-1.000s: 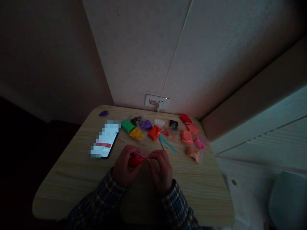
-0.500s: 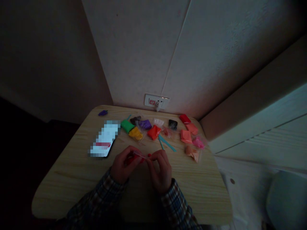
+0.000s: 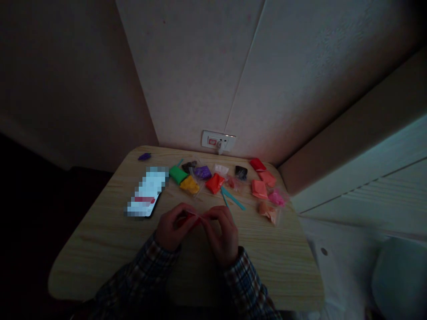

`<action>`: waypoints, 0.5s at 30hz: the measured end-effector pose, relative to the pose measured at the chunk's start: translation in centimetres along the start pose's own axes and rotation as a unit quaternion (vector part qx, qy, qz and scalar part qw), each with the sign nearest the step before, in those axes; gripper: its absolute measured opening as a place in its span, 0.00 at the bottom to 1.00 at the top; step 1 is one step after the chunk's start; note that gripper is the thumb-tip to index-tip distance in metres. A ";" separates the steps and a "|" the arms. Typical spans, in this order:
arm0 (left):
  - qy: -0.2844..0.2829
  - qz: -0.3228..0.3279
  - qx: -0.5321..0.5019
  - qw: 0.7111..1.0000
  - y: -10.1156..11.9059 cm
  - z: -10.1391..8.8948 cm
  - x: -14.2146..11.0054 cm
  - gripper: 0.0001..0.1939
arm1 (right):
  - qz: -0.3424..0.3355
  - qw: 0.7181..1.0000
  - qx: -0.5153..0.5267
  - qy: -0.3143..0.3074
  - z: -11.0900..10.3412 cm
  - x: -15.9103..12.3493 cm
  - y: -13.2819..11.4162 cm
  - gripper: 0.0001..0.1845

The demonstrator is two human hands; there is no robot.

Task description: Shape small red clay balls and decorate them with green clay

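Note:
My left hand (image 3: 172, 229) and my right hand (image 3: 222, 235) meet over the middle of the small wooden table (image 3: 100, 249). Both pinch a small clear packet of red clay (image 3: 191, 218) between their fingertips, just above the tabletop. Beyond my hands lies a row of clay packets: green (image 3: 178, 174), yellow (image 3: 190, 184), purple (image 3: 203, 172), orange-red (image 3: 215, 183), white (image 3: 221, 169) and black (image 3: 241, 171). Two teal plastic tools (image 3: 232, 199) lie just past my right hand.
A lit phone (image 3: 147, 192) lies at the table's left. More packets, red (image 3: 258, 164), salmon (image 3: 259, 189) and pink (image 3: 276, 198), sit at the right. A purple scrap (image 3: 144, 156) rests at the far left corner. A wall socket (image 3: 218, 141) is behind the table. White furniture (image 3: 367, 209) stands right.
Both hands have shifted slightly and drawn closer on the red packet; less red shows between the fingers than before. Nothing on the table has moved.

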State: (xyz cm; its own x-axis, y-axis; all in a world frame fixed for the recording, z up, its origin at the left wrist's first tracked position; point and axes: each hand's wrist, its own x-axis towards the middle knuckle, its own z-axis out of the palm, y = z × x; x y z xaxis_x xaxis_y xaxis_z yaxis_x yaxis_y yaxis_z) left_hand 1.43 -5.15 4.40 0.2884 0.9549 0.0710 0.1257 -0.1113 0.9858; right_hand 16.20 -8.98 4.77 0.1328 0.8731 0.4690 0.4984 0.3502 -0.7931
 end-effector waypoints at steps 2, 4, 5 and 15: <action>0.001 0.011 0.023 1.000 0.1 0.1 0.0 0.05 | -0.003 1.000 0.001 -0.004 0.1 0.0 0.1 0.02; 0.000 0.024 0.044 0.999 0.4 0.1 0.0 0.04 | -0.005 1.000 0.002 -0.004 0.2 0.0 0.1 0.03; 0.002 0.030 0.055 0.998 0.5 0.1 -0.1 0.04 | -0.007 1.000 0.002 -0.004 0.2 0.0 0.1 0.03; 0.019 -0.013 -0.013 1.000 0.5 0.1 0.0 0.05 | -0.007 1.000 0.021 -0.010 0.1 0.2 0.1 0.05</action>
State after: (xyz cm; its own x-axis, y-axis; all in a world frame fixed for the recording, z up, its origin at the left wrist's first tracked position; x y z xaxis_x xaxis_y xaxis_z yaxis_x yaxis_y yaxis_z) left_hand 1.58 -5.21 4.90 0.2492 0.9671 0.0511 0.1086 -0.0803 0.9908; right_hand 16.21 -8.75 4.75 0.1079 0.8746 0.4727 0.4635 0.3763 -0.8022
